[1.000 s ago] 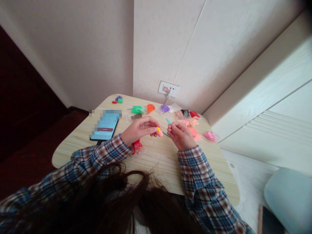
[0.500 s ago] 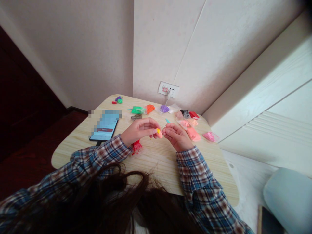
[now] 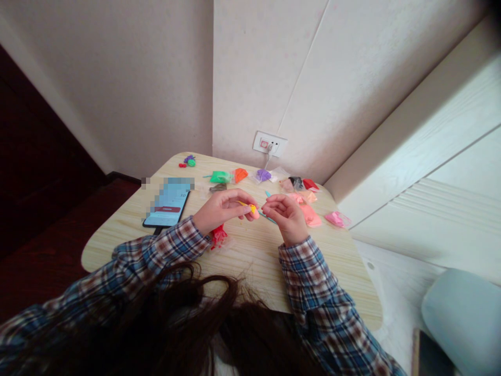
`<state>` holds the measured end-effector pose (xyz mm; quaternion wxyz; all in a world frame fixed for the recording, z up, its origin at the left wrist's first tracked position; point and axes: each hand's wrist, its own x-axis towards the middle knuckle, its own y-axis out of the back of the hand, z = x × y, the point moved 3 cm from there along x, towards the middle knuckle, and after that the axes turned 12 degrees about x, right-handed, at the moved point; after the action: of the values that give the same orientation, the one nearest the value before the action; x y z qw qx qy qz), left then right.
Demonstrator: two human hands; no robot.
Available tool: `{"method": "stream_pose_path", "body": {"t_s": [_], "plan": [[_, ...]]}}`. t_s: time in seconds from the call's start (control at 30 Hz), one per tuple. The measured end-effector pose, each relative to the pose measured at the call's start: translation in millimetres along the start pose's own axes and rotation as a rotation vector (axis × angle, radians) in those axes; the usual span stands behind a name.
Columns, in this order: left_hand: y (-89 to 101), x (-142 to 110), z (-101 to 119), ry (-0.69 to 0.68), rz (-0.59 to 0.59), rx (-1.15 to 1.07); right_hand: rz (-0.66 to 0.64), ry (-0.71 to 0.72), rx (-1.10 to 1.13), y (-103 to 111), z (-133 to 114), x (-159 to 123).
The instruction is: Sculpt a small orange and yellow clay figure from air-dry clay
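Above the middle of the table, my left hand [image 3: 229,208] pinches a small piece of modelling clay [image 3: 254,210], yellow on top and peach-pink at its end. Just to the right, my right hand [image 3: 287,215] is closed, its thumb and fingertips pressed together close to the clay. Whatever those fingertips hold, if anything, is too small to make out. Behind and below the right fingers lies a light-blue stick-like tool [image 3: 267,194], partly hidden. A bag of red clay [image 3: 219,237] lies under my left wrist.
Bags of green [image 3: 221,177], orange [image 3: 240,175], purple [image 3: 263,175] and pink clay [image 3: 337,219] lie along the back and right of the table [image 3: 242,261]. A phone [image 3: 168,203] rests at left. Small clay shapes [image 3: 190,162] sit in the far left corner.
My right hand has shifted slightly, its fingers curling up and tilting, so more of the blue tool shows beneath them. The left hand keeps its pinch on the clay.
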<state>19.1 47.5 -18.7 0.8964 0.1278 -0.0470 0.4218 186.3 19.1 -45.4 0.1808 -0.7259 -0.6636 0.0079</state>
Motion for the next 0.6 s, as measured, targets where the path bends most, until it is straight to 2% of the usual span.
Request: {"method": "stream_pose_path", "body": {"t_s": [0.23,0.43,0.6], "plan": [[0.6,1.9,-2.8,0.037,0.022,-0.012,0.011,0.413,-0.505,-17.4,-18.3,-18.3],[0.3,1.2,-1.3,0.005,0.063,0.061,0.029,0.638,-0.672,-22.8,-26.3,-27.2],[0.7,1.4,-2.0,0.004,0.074,0.051,0.027,0.757,-0.772,-26.3,-29.2,-30.2]]}}
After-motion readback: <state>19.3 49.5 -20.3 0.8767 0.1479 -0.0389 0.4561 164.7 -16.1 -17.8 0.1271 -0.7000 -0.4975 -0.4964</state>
